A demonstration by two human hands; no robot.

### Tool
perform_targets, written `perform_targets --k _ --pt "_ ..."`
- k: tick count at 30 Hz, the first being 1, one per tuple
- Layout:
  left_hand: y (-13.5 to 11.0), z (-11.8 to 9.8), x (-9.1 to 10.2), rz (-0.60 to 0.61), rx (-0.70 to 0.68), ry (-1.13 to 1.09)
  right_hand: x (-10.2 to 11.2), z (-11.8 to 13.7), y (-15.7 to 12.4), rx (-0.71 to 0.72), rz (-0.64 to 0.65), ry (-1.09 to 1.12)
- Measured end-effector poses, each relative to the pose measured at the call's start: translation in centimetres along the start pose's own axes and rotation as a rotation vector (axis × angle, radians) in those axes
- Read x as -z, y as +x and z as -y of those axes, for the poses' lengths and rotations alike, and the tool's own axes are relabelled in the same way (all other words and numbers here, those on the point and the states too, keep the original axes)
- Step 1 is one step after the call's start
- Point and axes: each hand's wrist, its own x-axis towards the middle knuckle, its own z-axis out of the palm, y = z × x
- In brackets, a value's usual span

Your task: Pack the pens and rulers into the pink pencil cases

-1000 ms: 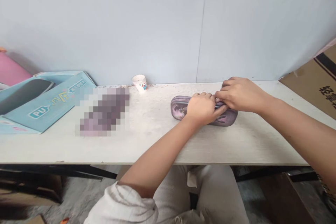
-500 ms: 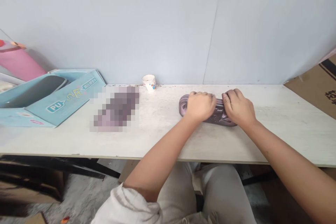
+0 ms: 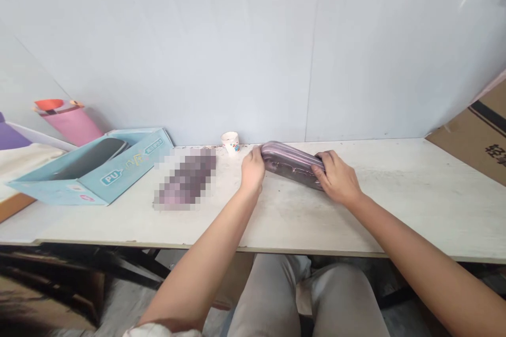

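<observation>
A purple oblong case (image 3: 290, 164) with a raised pattern is held just above the white table (image 3: 395, 205), near the wall. My left hand (image 3: 252, 169) grips its left end, fingers curled round it. My right hand (image 3: 337, 181) grips its right end, thumb on top. The case is tilted, with its face turned toward me.
A small paper cup (image 3: 231, 143) stands by the wall, left of the case. A blurred purple object (image 3: 187, 179) lies further left. An open light-blue box (image 3: 95, 166) sits at the far left, a pink tube (image 3: 69, 121) behind it. A cardboard box (image 3: 474, 131) leans at the right.
Both hands slid from the top of the case to its two ends and lifted it off the table, shifting it a little left. The camera view tilted up.
</observation>
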Motion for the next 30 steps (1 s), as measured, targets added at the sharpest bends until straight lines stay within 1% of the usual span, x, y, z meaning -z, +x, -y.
perform_targets --k 1,2,4,7,8,9,10,13,16,18,19,21,23,24,25,28,30 --pt "0.6 -1.7 0.3 -0.047 -0.061 -0.059 0.1 0.2 0.1 0.019 0.006 0.063" --pt "1.1 -3.5 0.5 -0.064 -0.145 -0.073 0.4 0.3 0.3 0.025 0.002 0.131" --pt "1.7 -7.3 0.3 -0.066 -0.303 -0.02 1.2 0.6 0.8 -0.007 -0.043 0.282" --pt "1.6 -12.1 -1.4 -0.004 -0.568 0.045 2.9 0.3 1.4 -0.128 -0.182 0.507" --pt "1.5 -13.2 -2.3 0.034 -0.606 0.03 3.3 0.0 1.4 -0.171 -0.237 0.567" --pt "1.5 -14.2 -3.3 0.067 -0.611 0.003 3.7 -0.4 1.4 -0.212 -0.288 0.615" --pt "1.6 -14.9 -4.2 0.101 -0.588 -0.029 4.0 -0.9 1.2 -0.249 -0.334 0.651" --pt "2.4 -15.9 -6.9 0.171 -0.443 -0.148 4.0 -2.4 0.4 -0.33 -0.44 0.701" --pt "3.2 -15.7 -8.9 0.216 -0.326 -0.279 3.7 -3.6 -0.2 -0.362 -0.486 0.684" --pt "3.2 -14.8 -9.9 0.243 -0.252 -0.317 3.4 -4.4 -0.4 -0.396 -0.48 0.668" --pt "3.0 -14.1 -10.3 0.249 -0.216 -0.314 3.1 -4.8 -0.6 -0.42 -0.456 0.667" --pt "2.0 -12.1 -11.0 0.242 -0.164 -0.281 2.4 -5.4 -1.2 -0.462 -0.349 0.67" --pt "0.7 -9.6 -11.4 0.211 -0.146 -0.233 1.3 -5.8 -2.0 -0.472 -0.196 0.665" --pt "-0.1 -8.3 -11.5 0.22 -0.15 -0.201 0.8 -5.9 -2.5 -0.468 -0.122 0.655" --pt "-0.7 -7.1 -11.5 0.258 -0.154 -0.176 0.2 -5.8 -2.9 -0.46 -0.052 0.644" --pt "-2.2 -4.0 -10.6 0.333 -0.122 -0.078 -0.9 -4.8 -3.4 -0.429 0.138 0.599" --pt "-2.4 -2.4 -9.0 0.351 -0.109 -0.02 -1.4 -3.4 -3.0 -0.416 0.273 0.583"
